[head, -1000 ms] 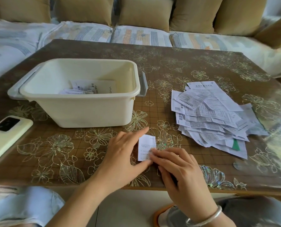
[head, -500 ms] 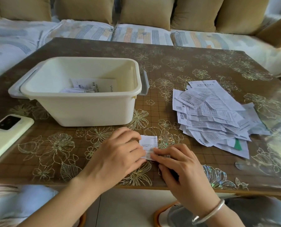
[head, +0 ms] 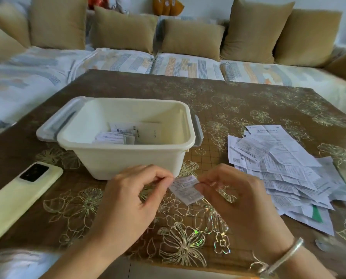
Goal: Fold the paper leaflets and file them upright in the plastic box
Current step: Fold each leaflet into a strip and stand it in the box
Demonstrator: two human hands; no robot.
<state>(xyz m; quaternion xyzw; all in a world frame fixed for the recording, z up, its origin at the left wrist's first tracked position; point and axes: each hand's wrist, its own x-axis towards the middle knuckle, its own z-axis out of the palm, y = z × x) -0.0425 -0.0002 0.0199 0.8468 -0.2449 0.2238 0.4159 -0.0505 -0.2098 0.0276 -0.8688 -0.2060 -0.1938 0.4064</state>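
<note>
A small folded leaflet (head: pixel 186 189) hangs just above the table, in front of the cream plastic box (head: pixel 127 160). My left hand (head: pixel 131 196) pinches its left edge and my right hand (head: pixel 240 200) pinches its right edge. Inside the box, several folded leaflets (head: pixel 127 134) lean near the bottom. A loose pile of unfolded leaflets (head: pixel 282 168) lies on the table to the right of the box.
A pale yellow phone (head: pixel 21 196) lies at the left near the table's front edge. The table (head: pixel 228 101) has a brown floral cover. A sofa with tan cushions (head: pixel 190 39) runs behind it. A grey lid (head: pixel 53 125) sits under the box.
Both hands have lifted the folded leaflet off the table, and it now hangs between the fingertips. The view has tilted up, showing more of the sofa.
</note>
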